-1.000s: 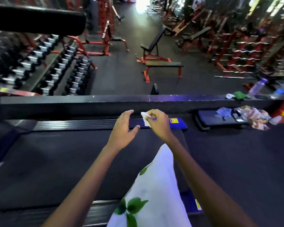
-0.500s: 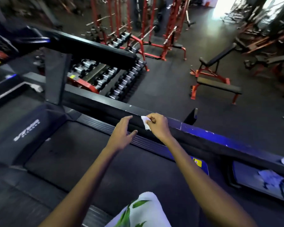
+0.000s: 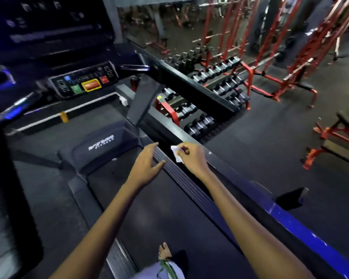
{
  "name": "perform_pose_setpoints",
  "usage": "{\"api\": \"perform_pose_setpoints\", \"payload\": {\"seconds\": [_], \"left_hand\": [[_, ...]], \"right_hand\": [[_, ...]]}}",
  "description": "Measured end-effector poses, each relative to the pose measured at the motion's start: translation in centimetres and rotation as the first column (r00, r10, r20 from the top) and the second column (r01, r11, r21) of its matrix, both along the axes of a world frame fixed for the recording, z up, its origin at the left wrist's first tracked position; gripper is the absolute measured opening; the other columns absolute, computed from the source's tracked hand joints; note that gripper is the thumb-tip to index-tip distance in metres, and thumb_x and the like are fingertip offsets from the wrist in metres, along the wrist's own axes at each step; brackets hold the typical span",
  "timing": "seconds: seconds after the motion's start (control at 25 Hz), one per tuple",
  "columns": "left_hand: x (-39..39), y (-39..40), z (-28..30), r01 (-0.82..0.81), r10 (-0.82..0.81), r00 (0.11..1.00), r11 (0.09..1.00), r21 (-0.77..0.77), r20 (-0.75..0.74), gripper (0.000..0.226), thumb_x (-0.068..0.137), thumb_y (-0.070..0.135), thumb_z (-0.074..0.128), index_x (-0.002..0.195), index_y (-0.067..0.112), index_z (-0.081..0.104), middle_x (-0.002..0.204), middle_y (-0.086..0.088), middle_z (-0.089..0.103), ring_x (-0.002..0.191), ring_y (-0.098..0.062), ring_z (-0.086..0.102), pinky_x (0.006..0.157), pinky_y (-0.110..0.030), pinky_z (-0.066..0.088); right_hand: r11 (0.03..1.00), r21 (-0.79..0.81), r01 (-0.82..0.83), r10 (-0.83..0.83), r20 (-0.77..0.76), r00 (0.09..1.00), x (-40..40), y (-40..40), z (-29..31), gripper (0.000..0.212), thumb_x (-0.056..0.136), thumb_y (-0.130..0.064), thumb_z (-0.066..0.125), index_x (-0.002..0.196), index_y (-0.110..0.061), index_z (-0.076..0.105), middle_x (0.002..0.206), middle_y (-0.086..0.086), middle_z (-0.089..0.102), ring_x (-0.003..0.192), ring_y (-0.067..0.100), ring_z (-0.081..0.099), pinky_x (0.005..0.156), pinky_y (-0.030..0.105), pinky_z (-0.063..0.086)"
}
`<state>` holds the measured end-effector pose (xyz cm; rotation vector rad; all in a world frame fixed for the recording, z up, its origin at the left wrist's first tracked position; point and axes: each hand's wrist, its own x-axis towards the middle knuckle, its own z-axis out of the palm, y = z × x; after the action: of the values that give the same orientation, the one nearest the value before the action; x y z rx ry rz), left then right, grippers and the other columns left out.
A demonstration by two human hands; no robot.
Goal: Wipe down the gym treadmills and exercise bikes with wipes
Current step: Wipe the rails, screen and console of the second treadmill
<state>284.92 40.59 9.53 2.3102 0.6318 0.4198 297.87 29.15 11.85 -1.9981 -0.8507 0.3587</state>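
Two hands were out over the treadmill's right side. Far left, the console (image 3: 83,82) sat high at the front of the deck, its green, yellow and red buttons blurred. Below it ran the dark belt (image 3: 153,208), with the motor cover (image 3: 103,146) at its front end. The left hand (image 3: 147,164) lay flat near the belt's right edge, fingers straight and released, their tips touching the ribbed side rail (image 3: 181,182); it held nothing. Just beside it to the right, the right hand (image 3: 191,158) was clenched on the wipe (image 3: 175,155), pinching it between thumb and fingertips above the rail's outer edge. Beyond that edge stood the dumbbell rack (image 3: 216,91) and red frames, well apart on the gym floor.

Risks, as I read it: such a small wipe could slip from that light pinch and drop over the outer edge to the floor. A bare foot (image 3: 164,251) stood on the belt, so a lean toward the front could cost footing. A stray sweep near the console might press a button.

The wipe looked white, thin, crumpled and folded small, mostly hidden in the fingers; whether it was damp I could not tell.
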Motion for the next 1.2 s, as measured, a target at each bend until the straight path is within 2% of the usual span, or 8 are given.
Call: {"api": "perform_pose_setpoints", "payload": {"seconds": [0.16,0.36,0.44,0.52,0.68,0.84,1.04,1.2], "left_hand": [[1.5,4.8,-0.8,-0.165,0.165,0.986,0.986,-0.026,-0.010,0.066,0.086,0.032,0.061,0.139,0.001,0.038,0.141,-0.013,0.043,0.131,-0.025,0.040,0.107,-0.027,0.027],[0.3,7.6,-1.3,-0.349,0.348,0.937,0.934,-0.072,-0.026,0.080,0.075,0.050,0.048,0.137,0.000,0.040,0.137,-0.014,0.046,0.127,-0.028,0.044,0.109,-0.039,0.033],[-0.7,8.7,-1.9,-0.439,0.438,0.898,0.896,-0.068,-0.038,0.085,0.073,0.056,0.041,0.137,0.000,0.039,0.137,-0.013,0.046,0.127,-0.025,0.044,0.107,-0.027,0.029],[-1.4,9.3,-2.0,-0.536,0.534,0.844,0.840,-0.082,-0.043,0.081,0.075,0.053,0.045,0.138,0.002,0.038,0.139,-0.010,0.045,0.128,-0.022,0.042,0.103,-0.019,0.025],[-2.6,8.8,-2.3,-0.757,0.760,0.649,0.641,-0.128,-0.030,0.067,0.081,0.035,0.055,0.139,0.006,0.038,0.140,-0.007,0.044,0.130,-0.020,0.041,0.108,-0.025,0.029],[-4.5,6.8,-2.0,-0.906,0.909,0.416,0.413,-0.088,-0.018,0.058,0.086,0.024,0.061,0.137,0.006,0.041,0.136,-0.005,0.046,0.125,-0.021,0.044,0.101,-0.018,0.027],[-6.8,1.8,-2.2,-0.988,0.984,0.154,0.152,-0.036,-0.084,0.058,0.091,0.023,0.060,0.142,0.011,0.035,0.145,0.000,0.039,0.133,-0.015,0.036,0.109,-0.023,0.025],[-9.4,-2.5,-2.3,-0.998,0.988,0.054,0.057,0.015,-0.142,0.058,0.091,0.023,0.059,0.142,0.013,0.035,0.145,0.001,0.039,0.133,-0.014,0.036,0.109,-0.025,0.028]], "right_hand": [[0.987,-0.025,-0.160,0.161,0.012,0.987,2.9,6.7,-1.7,0.007,0.085,-0.007,0.062,0.080,-0.004,0.068,0.058,-0.014,0.053,0.052,-0.005,0.048,0.056,0.012,0.034],[0.945,-0.021,-0.327,0.327,0.016,0.945,4.0,13.9,-2.7,0.005,0.083,-0.009,0.065,0.081,-0.005,0.069,0.070,0.004,0.063,0.066,0.011,0.053,0.062,0.021,0.037],[0.902,-0.008,-0.431,0.431,-0.007,0.902,3.3,16.7,-3.0,0.004,0.082,-0.008,0.067,0.080,-0.006,0.069,0.071,0.004,0.065,0.067,0.010,0.053,0.064,0.023,0.041],[0.847,-0.002,-0.531,0.531,-0.025,0.847,2.6,19.0,-3.2,0.006,0.082,-0.004,0.064,0.083,-0.004,0.070,0.076,0.004,0.067,0.068,0.007,0.054,0.065,0.016,0.041],[0.674,-0.017,-0.739,0.737,-0.067,0.673,0.9,23.3,-3.9,0.013,0.082,-0.002,0.061,0.088,-0.005,0.072,0.083,0.002,0.071,0.076,0.008,0.059,0.067,0.011,0.041],[0.492,0.013,-0.871,0.868,-0.086,0.489,-2.5,26.1,-3.7,0.011,0.081,-0.003,0.062,0.086,-0.006,0.072,0.078,0.003,0.070,0.070,0.009,0.056,0.062,0.009,0.039],[0.247,0.073,-0.966,0.962,-0.137,0.235,-8.7,25.6,-4.8,0.008,0.083,-0.003,0.063,0.082,-0.002,0.071,0.071,0.000,0.062,0.065,0.006,0.051,0.058,0.009,0.036],[0.129,0.096,-0.987,0.978,-0.180,0.110,-13.6,22.1,-5.8,0.007,0.082,-0.004,0.063,0.080,-0.003,0.070,0.068,0.001,0.061,0.064,0.010,0.051,0.055,0.009,0.035]]}}
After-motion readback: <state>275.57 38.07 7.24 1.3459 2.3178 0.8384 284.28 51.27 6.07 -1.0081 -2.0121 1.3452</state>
